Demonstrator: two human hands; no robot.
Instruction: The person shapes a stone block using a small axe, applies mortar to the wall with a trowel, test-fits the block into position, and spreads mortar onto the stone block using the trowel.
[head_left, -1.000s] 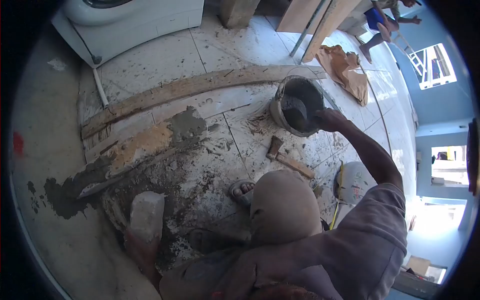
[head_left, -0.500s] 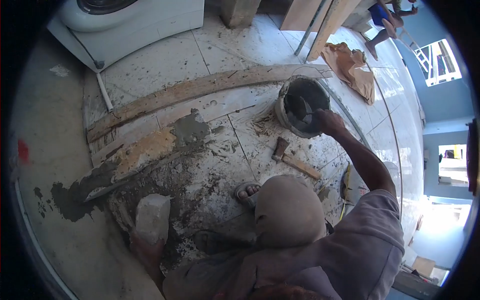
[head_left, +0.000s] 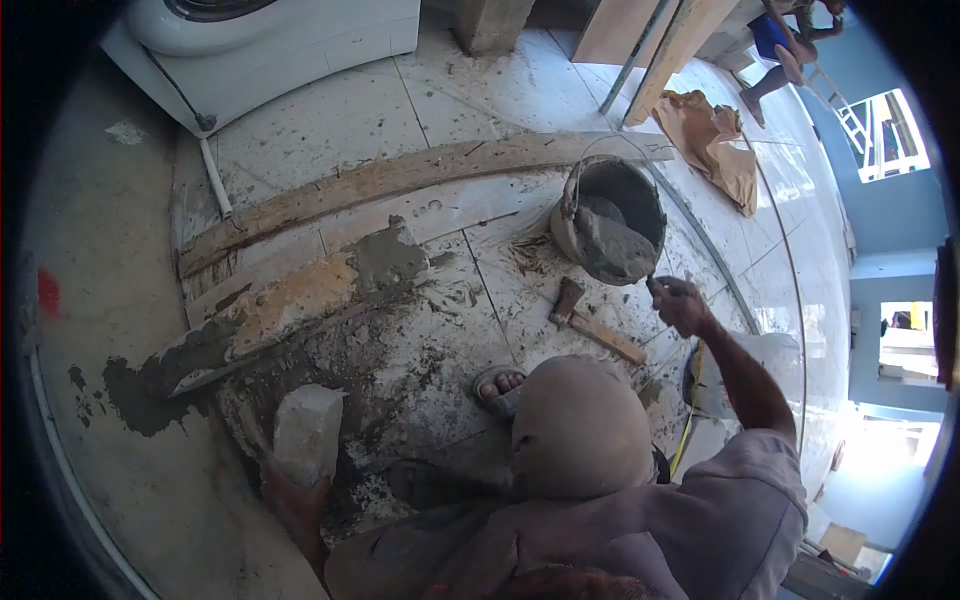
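Note:
My right hand [head_left: 683,306] is closed round the handle of a trowel [head_left: 651,284]. A heap of wet grey mortar [head_left: 616,250] sits on its blade, at the near side of the mouth of a bucket [head_left: 565,238]. My left hand [head_left: 295,508] grips the lower end of a rough whitish block [head_left: 306,432], held beside the dirt-strewn strip at the wall. Fresh mortar [head_left: 390,254] covers part of a low ledge [head_left: 295,300] in front of it. Between the bucket and my knee lies a hatchet [head_left: 603,332] with a wooden handle.
A long nail-studded board [head_left: 400,178] lies across the tiles beyond the ledge. At the back left stands a white washing machine [head_left: 300,60]. Crumpled brown paper [head_left: 710,145] and wooden props [head_left: 672,60] are at the far right. Another person [head_left: 780,60] is near a ladder.
My right hand has drawn the trowel up and toward me from inside the bucket, with mortar on its blade. My left hand keeps its grip on the block, nearly still.

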